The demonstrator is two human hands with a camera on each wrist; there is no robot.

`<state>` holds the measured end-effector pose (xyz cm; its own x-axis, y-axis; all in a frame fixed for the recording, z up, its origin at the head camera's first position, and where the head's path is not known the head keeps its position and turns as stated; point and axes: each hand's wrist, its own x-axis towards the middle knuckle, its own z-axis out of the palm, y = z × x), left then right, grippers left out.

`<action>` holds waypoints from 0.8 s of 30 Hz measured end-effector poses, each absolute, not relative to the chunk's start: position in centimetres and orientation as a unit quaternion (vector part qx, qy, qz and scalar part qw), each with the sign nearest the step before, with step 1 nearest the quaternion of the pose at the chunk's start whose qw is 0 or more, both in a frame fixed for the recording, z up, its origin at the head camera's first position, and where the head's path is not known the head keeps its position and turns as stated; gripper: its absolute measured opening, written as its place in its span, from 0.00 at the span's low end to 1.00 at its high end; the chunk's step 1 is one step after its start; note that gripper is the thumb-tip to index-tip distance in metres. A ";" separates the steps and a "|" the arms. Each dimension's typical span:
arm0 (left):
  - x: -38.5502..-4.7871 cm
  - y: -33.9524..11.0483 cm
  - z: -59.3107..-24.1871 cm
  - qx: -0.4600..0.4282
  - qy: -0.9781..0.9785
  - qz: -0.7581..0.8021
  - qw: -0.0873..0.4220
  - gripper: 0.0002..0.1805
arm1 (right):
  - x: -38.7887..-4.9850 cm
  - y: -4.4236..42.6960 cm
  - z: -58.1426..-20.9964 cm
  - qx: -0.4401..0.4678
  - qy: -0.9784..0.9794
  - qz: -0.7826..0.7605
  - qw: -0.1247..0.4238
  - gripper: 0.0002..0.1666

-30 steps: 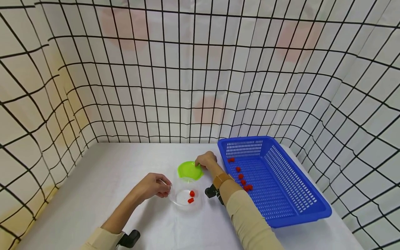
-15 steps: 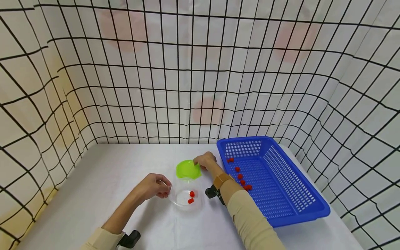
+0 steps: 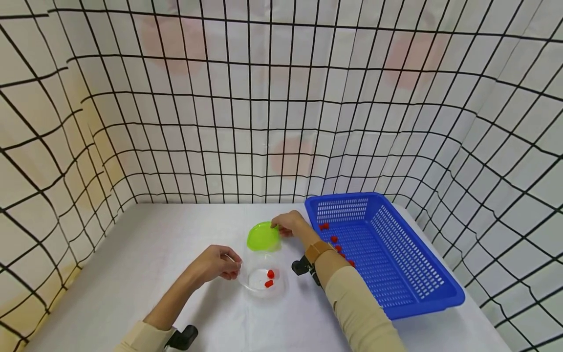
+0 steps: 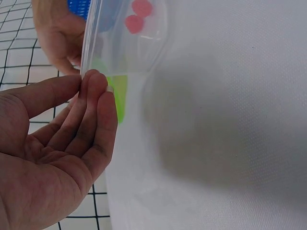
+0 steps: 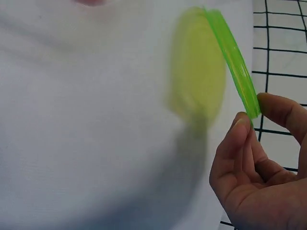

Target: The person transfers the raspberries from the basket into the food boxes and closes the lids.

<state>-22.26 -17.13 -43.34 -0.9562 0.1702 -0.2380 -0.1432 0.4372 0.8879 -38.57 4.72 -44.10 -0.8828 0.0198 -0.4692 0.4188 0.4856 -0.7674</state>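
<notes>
At the far left of the view a beige sleeve (image 3: 147,335) runs up to a bare forearm, with a black wrist camera (image 3: 184,337) just under the left grip. The left hand (image 3: 217,261) pinches the rim of a clear container (image 3: 264,292) between thumb and fingertips — a narrow hold on its left edge, with the other fingers curved in beside it. The container opens to the right of that grip, and inside, toward the side away from the fingers, lie two red pieces (image 3: 270,274) close together.

Past the container's far rim, and just left of the right grip, is a green lid (image 3: 259,237). The right hand (image 3: 289,223) pinches the lid's right edge, thumb on one face and fingers on the other — the lid is tilted and raised off the white table (image 3: 145,244), with a yellow-green patch (image 5: 196,67) tinting the cloth beside it.

Behind the right grip come a brown wrist strap (image 3: 317,250) and a second beige sleeve. To the right of that hand sits a blue basket (image 3: 382,314), with more red pieces (image 3: 334,239) along the side nearest the grip, partly hidden by the forearm.
</notes>
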 end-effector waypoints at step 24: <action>-22.2 -17.2 -43.4 0.016 0.827 0.543 0.147 0.09 | -36.8 6.6 -38.0 -0.004 0.749 -0.576 0.328 0.13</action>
